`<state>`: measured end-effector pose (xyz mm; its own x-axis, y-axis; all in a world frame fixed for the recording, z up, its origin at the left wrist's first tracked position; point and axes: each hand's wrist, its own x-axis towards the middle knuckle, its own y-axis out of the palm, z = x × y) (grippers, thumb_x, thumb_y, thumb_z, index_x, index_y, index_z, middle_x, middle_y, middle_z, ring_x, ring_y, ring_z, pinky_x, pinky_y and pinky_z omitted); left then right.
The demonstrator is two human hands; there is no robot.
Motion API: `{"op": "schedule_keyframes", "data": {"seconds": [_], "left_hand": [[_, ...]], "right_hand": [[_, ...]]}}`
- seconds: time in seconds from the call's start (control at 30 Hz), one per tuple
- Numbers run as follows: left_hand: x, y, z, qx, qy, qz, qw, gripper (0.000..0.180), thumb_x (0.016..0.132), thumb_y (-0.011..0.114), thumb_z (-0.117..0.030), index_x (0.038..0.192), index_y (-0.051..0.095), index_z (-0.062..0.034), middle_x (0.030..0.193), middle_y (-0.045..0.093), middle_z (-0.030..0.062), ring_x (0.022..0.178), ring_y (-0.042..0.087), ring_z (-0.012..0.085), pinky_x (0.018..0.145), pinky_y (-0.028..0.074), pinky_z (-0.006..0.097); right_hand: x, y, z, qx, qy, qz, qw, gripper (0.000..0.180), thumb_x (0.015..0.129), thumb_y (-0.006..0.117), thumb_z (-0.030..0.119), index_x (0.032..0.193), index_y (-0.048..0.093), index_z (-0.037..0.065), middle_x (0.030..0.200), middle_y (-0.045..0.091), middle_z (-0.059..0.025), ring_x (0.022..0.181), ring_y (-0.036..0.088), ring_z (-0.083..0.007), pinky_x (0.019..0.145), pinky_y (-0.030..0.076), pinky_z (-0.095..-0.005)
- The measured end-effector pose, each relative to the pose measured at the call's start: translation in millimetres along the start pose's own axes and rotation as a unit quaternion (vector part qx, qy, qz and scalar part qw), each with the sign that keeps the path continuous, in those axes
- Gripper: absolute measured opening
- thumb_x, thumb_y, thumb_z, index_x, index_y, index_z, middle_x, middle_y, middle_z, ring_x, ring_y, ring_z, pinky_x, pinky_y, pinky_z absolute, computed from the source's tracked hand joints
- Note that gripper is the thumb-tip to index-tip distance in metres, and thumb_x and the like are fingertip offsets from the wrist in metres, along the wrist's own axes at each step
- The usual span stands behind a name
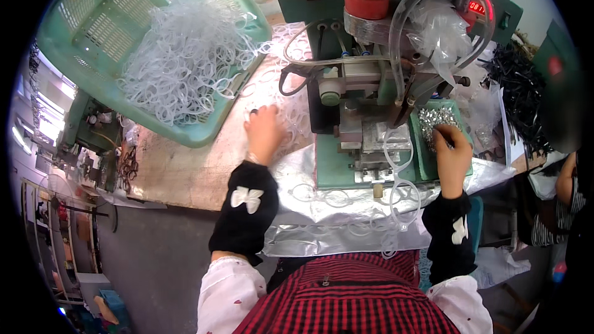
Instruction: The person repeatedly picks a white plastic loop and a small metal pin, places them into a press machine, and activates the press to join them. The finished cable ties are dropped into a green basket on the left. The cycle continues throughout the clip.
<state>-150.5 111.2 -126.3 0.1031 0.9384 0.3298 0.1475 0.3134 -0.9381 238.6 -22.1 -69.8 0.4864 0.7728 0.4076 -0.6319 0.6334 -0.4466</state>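
Note:
My left hand (266, 133) hovers over the table beside loose clear plastic rings (298, 125), slightly blurred, its fingers apart and nothing visible in them. My right hand (453, 151) dips into a green tray (422, 161) of small shiny metal pieces (437, 120). Its thumb and fingers are pinched together; what is between them is hidden. Between my hands stands a press machine (371, 77) with a metal fixture (385, 137) on a green base. A chain of linked clear plastic rings (405, 196) hangs from the fixture down over the foil-covered table edge.
A green plastic basket (74, 55) heaped with clear plastic rings (185, 55) stands at the back left. Silver foil (322, 235) covers the front edge. Clear tubing (396, 18) loops around the press. Black strips (516, 86) are piled at the right, near another person's arm (564, 179).

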Motion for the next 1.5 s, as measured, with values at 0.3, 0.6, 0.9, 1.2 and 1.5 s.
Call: {"op": "schedule_keyframes", "data": {"seconds": [0.3,0.6,0.9,1.2,1.5], "left_hand": [[-41,-48,89,-0.235,0.062,-0.059,0.968,0.029,0.073,0.071,-0.001,0.101,0.076,-0.0079,0.113,0.07,0.0116,0.102,0.063,0.0303,0.089,0.05,0.038],[-21,-72,-31,-0.592,-0.103,0.111,0.791,0.029,0.084,0.074,-0.009,0.113,0.07,-0.0074,0.084,0.042,-0.0064,0.076,0.04,0.0049,0.065,0.033,0.02],[-63,-130,-89,-0.76,-0.015,-0.078,0.645,0.015,0.1,0.054,-0.009,0.113,0.055,-0.003,0.101,0.061,0.0075,0.088,0.064,0.0193,0.082,0.053,0.034],[-15,-189,-145,-0.586,0.278,-0.239,0.722,0.019,0.091,0.061,0.003,0.109,0.056,-0.0016,0.102,0.064,0.0159,0.085,0.065,0.0237,0.07,0.056,0.035],[-47,-144,-173,-0.291,0.581,-0.211,0.73,0.018,0.065,0.073,-0.007,0.079,0.061,-0.0064,0.104,0.069,0.0111,0.075,0.062,0.0246,0.063,0.057,0.035]], "right_hand": [[-53,-77,-27,-0.035,-0.016,-0.064,0.997,0.014,0.082,0.068,-0.004,0.096,0.069,-0.003,0.093,0.069,-0.0081,0.089,0.064,-0.0184,0.085,0.047,-0.0292],[19,15,75,0.254,-0.041,0.099,0.961,0.024,0.075,0.069,0.002,0.098,0.062,-0.002,0.089,0.067,-0.0055,0.087,0.064,-0.0142,0.082,0.049,-0.0278],[-12,24,87,0.42,0.068,0.081,0.901,0.038,0.081,0.068,-0.005,0.117,0.057,-0.002,0.092,0.064,-0.0026,0.087,0.059,-0.0081,0.081,0.046,-0.0228],[-24,10,121,0.413,0.046,0.089,0.905,0.043,0.085,0.066,-0.002,0.126,0.054,-0.002,0.106,0.068,-0.0094,0.096,0.063,-0.0124,0.089,0.048,-0.0274],[4,-30,-59,0.078,-0.012,-0.002,0.997,0.029,0.093,0.064,0.007,0.121,0.062,-0.001,0.106,0.068,-0.0084,0.095,0.062,-0.0153,0.085,0.048,-0.0271]]}}
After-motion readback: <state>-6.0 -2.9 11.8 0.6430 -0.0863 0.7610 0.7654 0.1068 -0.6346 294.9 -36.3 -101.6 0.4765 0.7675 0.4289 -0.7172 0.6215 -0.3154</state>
